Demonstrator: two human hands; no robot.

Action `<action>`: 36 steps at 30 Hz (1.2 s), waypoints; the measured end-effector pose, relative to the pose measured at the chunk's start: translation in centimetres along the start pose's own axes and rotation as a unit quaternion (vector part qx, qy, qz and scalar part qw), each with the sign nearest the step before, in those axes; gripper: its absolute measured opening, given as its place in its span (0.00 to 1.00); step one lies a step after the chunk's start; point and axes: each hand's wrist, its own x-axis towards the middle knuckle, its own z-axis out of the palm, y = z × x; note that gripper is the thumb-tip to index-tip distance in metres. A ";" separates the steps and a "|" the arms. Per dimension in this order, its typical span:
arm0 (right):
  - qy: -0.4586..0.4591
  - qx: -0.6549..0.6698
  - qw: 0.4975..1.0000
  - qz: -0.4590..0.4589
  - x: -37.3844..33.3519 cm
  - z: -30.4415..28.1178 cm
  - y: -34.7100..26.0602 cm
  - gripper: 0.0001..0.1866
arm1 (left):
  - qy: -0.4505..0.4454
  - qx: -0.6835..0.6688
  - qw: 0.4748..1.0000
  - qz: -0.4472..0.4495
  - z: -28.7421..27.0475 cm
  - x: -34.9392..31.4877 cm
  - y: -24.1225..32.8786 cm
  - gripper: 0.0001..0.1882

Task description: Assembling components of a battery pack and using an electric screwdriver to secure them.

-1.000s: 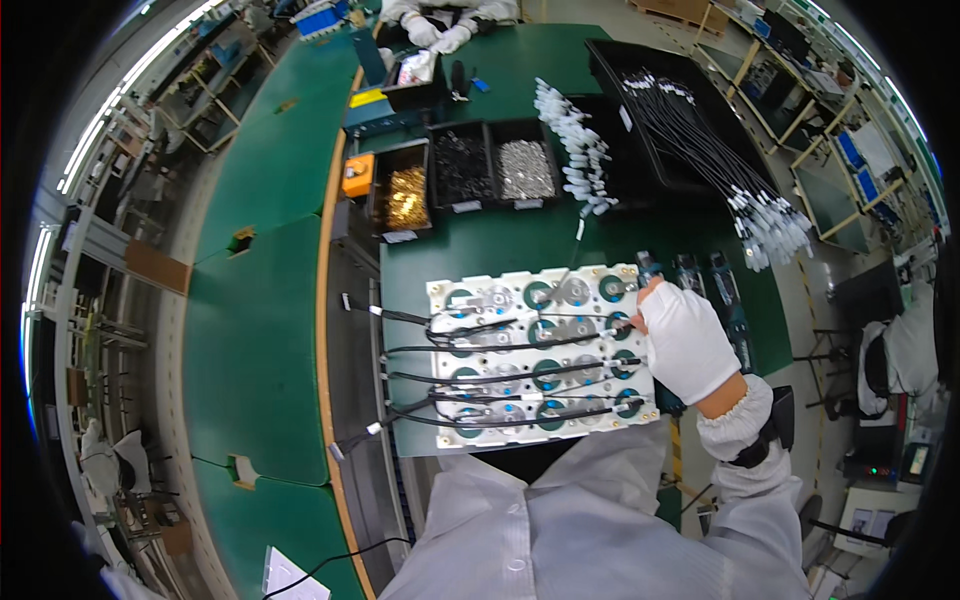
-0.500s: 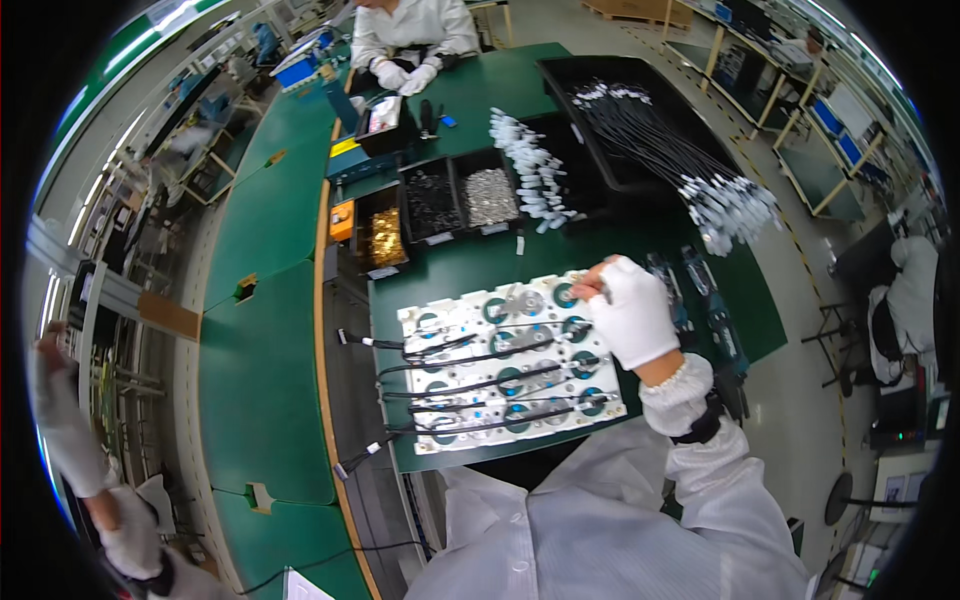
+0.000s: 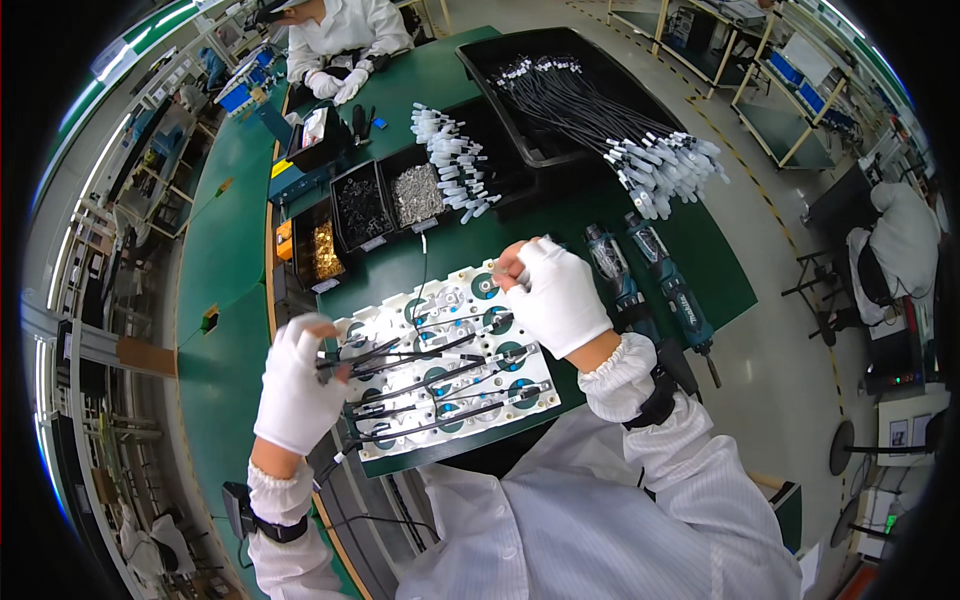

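Note:
A white fixture plate with teal round discs lies on the green bench in front of me. Several black cables run across it. My left hand, in a white glove, rests at the plate's left edge, its fingers closed on the black cable ends there. My gloved right hand sits at the plate's upper right corner. Its fingertips are pinched together over a teal disc, and what lies between them is too small to tell.
Behind the plate stand small bins of gold parts, black parts and silver parts. Beyond them are a pile of white connectors and a black tray of cables. Two electric screwdrivers lie at the right. A co-worker works opposite.
My left hand has come in from the far left onto the plate's left edge and the cable ends. My right hand has shifted left along the plate's top edge.

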 end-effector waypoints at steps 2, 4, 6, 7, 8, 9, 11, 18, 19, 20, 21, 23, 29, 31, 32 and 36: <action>0.016 0.030 0.998 0.056 -0.2 -0.1 0.6 0.07 | 0.033 0.121 0.985 0.115 0.7 2.7 2.2 0.23; -0.005 0.002 0.999 0.053 -0.3 -0.6 0.6 0.06 | -0.036 0.147 0.971 0.186 1.2 3.7 3.5 0.25; -0.004 -0.008 0.999 0.033 -0.4 -0.5 0.2 0.05 | -0.162 0.215 0.941 0.203 1.9 4.3 4.9 0.14; 0.001 -0.022 1.000 0.014 -0.4 -0.6 0.1 0.05 | -0.165 0.246 0.932 0.207 2.5 4.4 5.6 0.13; 0.000 -0.021 1.000 0.015 -0.3 -0.6 0.1 0.05 | -0.167 0.277 0.922 0.210 2.9 4.5 6.1 0.11; -0.012 -0.031 0.999 -0.020 -0.3 -0.7 0.3 0.04 | -0.167 0.277 0.922 0.215 3.0 4.8 6.4 0.11; -0.043 -0.040 0.997 -0.053 -0.1 -1.1 0.3 0.04 | -0.129 0.187 0.951 0.211 3.0 5.4 7.0 0.10; -0.085 -0.006 0.994 0.065 0.4 -1.5 0.2 0.09 | -0.080 -0.080 0.980 -0.163 2.5 8.8 5.5 0.13; -0.059 0.001 0.997 0.039 0.2 -0.9 0.6 0.08 | -0.064 -0.099 0.988 -0.103 3.5 8.7 4.8 0.14; -0.060 0.004 0.998 0.034 0.2 -0.6 0.6 0.08 | -0.047 -0.117 0.991 -0.042 4.6 8.7 4.0 0.15; -0.042 -0.007 0.999 -0.004 0.1 -0.8 0.6 0.07 | -0.029 -0.096 0.995 -0.008 5.3 9.2 4.3 0.13; -0.017 -0.046 0.995 -0.091 0.2 -0.8 1.1 0.01 | -0.039 -0.121 0.990 -0.055 5.9 9.8 5.6 0.12; 0.039 0.121 0.991 -0.042 1.2 -0.9 0.7 0.05 | 0.015 -0.285 0.956 -0.073 9.4 10.2 5.2 0.06; 0.054 0.247 0.967 0.031 1.5 -1.3 0.9 0.06 | -0.024 -0.288 0.954 -0.085 9.1 10.5 5.9 0.05; 0.056 0.245 0.967 0.033 1.5 -1.2 1.0 0.06 | -0.061 -0.288 0.950 -0.101 9.0 10.6 6.1 0.05; 0.041 0.283 0.958 -0.025 1.6 -0.8 1.2 0.07 | -0.075 -0.224 0.971 -0.035 8.8 10.5 6.1 0.05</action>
